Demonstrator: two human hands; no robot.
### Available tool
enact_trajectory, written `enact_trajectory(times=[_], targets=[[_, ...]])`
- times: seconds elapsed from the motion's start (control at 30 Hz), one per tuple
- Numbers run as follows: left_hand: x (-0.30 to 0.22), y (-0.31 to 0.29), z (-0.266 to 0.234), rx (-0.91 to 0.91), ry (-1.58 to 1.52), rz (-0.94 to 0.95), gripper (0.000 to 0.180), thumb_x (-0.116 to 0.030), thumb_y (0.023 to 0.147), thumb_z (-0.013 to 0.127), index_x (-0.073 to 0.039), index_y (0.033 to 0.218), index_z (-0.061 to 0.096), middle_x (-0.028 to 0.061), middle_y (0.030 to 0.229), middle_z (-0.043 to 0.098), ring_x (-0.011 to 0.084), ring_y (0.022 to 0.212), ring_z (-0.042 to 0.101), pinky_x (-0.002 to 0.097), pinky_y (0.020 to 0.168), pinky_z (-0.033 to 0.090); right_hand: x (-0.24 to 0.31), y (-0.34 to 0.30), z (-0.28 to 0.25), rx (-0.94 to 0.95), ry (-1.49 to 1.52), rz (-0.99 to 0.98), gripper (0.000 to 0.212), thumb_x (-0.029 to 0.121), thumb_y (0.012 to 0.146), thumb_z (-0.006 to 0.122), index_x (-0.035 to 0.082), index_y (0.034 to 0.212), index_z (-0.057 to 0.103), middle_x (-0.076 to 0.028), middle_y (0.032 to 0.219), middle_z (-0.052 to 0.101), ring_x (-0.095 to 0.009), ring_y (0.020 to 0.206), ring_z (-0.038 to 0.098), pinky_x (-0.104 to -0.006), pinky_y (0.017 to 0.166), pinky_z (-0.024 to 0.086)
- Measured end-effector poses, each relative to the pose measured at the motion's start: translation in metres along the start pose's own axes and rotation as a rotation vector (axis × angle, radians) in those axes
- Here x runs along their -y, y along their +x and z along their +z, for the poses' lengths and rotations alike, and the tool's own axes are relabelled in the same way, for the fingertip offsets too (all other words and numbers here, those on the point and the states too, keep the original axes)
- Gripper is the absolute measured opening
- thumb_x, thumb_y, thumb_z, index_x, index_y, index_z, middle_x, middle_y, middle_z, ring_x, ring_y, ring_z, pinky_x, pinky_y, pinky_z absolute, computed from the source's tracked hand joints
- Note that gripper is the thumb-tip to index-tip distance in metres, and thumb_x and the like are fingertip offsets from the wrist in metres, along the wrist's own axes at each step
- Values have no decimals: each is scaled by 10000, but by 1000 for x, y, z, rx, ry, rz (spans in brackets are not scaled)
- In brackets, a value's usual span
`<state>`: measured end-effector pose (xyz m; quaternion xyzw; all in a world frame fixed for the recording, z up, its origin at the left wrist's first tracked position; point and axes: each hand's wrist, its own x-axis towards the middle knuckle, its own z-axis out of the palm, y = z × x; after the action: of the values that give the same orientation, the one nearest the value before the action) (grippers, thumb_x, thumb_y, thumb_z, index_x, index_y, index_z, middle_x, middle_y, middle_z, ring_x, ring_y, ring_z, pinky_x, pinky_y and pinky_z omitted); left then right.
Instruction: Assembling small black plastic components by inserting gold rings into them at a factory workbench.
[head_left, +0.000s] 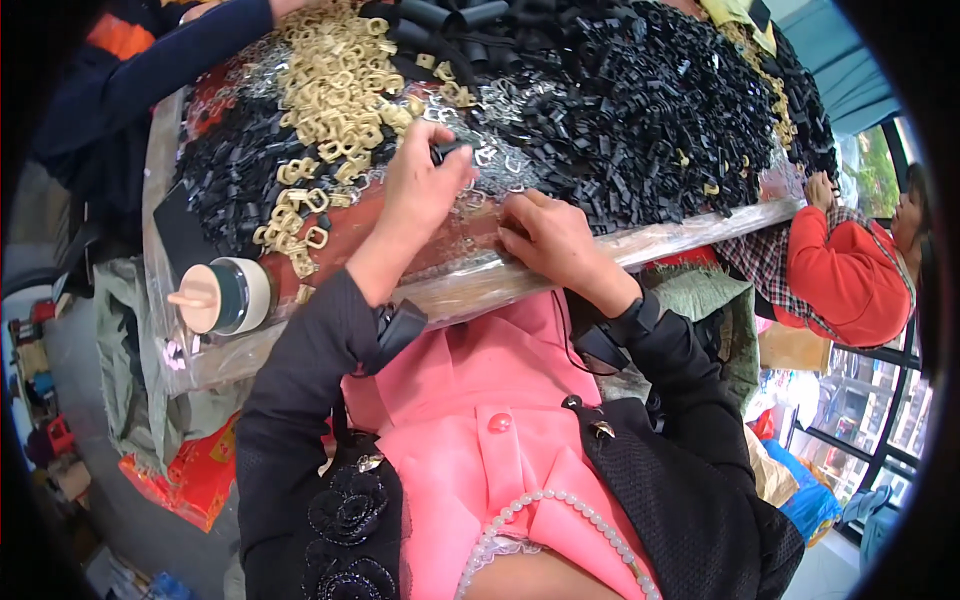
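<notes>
My left hand (422, 185) is closed over the middle of the table, its thumb and fingers gripping a small black plastic piece (450, 150). To its right and slightly nearer me, my right hand (553, 242) rests low over the table edge. Its fingers are curled with the tips together; whatever they pinch is too small to make out. Several small silver metal rings (510, 168) lie between and just beyond the hands. A pile of tan oval rings (335, 90) spreads beyond my left hand. Beyond my right hand lies a wide heap of small black parts (640, 120).
Plastic film wraps the wooden table edge (470, 297). A jar (245, 295) with a wooden-looking lid stands at the near left corner. Black tubes (470, 15) lie at the back. A co-worker in red (850, 270) sits at right; another person's dark sleeve (190, 60) reaches in from far left.
</notes>
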<state>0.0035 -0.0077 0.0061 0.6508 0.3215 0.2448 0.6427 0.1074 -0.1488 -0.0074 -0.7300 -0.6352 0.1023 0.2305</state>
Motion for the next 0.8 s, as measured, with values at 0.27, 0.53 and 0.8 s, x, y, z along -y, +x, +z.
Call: enact_trajectory(times=[0.27, 0.53, 0.8], targets=[[33, -53, -28, -1, 34, 138, 197, -104, 728, 599, -11, 899, 569, 71, 873, 572, 156, 850, 526, 278, 752, 418, 21, 2, 18, -137, -133, -57, 115, 125, 718, 535, 58, 760, 451, -128, 687, 487, -323, 571, 505, -401, 479, 406], [25, -71, -21, 135, -790, -480, 246, -88, 802, 540, -44, 1044, 528, -18, 754, 520, 49, 614, 470, 168, 527, 379, 26, -4, 11, -156, -200, -72, 71, 77, 717, 514, 50, 709, 448, -104, 645, 501, -237, 518, 515, -346, 456, 411], [26, -76, -8, 297, -708, -300, 219, -81, 808, 523, -30, 1021, 520, -13, 776, 535, 73, 692, 508, 202, 612, 420, 35, 6, -4, 169, 1074, 308, 59, 78, 807, 486, 24, 794, 507, 14, 636, 489, -52, 544, 426, -186, 478, 343]])
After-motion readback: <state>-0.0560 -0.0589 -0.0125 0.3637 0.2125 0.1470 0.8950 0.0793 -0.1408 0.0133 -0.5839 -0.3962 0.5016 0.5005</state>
